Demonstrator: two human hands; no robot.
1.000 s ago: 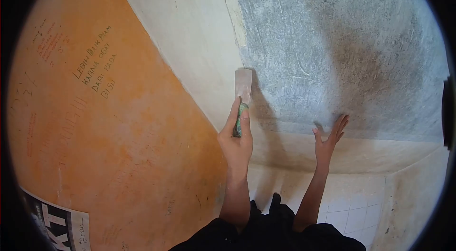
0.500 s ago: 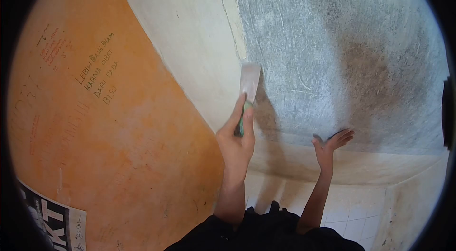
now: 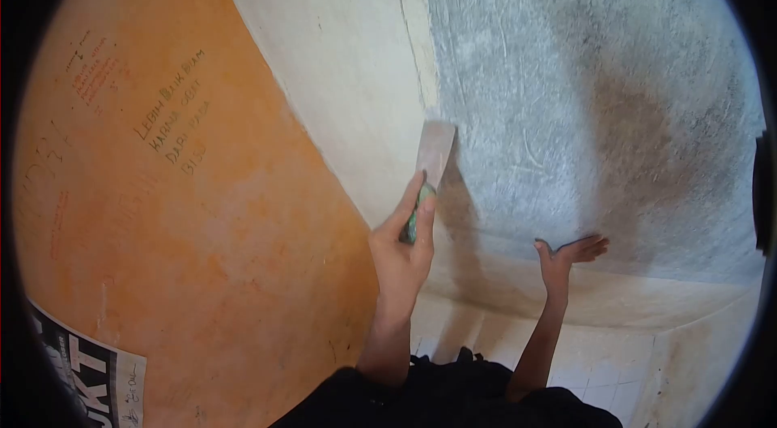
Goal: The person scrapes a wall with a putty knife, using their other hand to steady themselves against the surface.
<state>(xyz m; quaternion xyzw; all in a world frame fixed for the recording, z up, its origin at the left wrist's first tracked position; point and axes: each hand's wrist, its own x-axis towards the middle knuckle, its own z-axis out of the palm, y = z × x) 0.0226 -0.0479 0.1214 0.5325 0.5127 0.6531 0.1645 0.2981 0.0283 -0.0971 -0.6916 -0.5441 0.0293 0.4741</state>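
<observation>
In my left hand (image 3: 401, 254) is a scraper (image 3: 437, 149) with a wide flat metal blade and a green handle. My fingers are wrapped round the handle, and the index finger reaches to the base of the blade. The blade's far edge lies at the border between the cream strip (image 3: 356, 63) and the rough grey surface (image 3: 510, 88) of the wall. To the right, my right hand (image 3: 571, 256) is flat near the lower edge of the grey area, thumb apart and fingers stretched out, holding nothing.
An orange wall (image 3: 235, 225) with handwriting fills the left side. A black-and-white poster (image 3: 125, 383) hangs at lower left. White tiles (image 3: 603, 383) show at lower right. A thin crack runs along the cream strip above the blade. Shadows of the arms fall on the grey surface.
The view has shifted slightly, so the wall sits a little lower and further right. The scraper blade appears slightly lower and more tilted to the right. Both hands keep their poses.
</observation>
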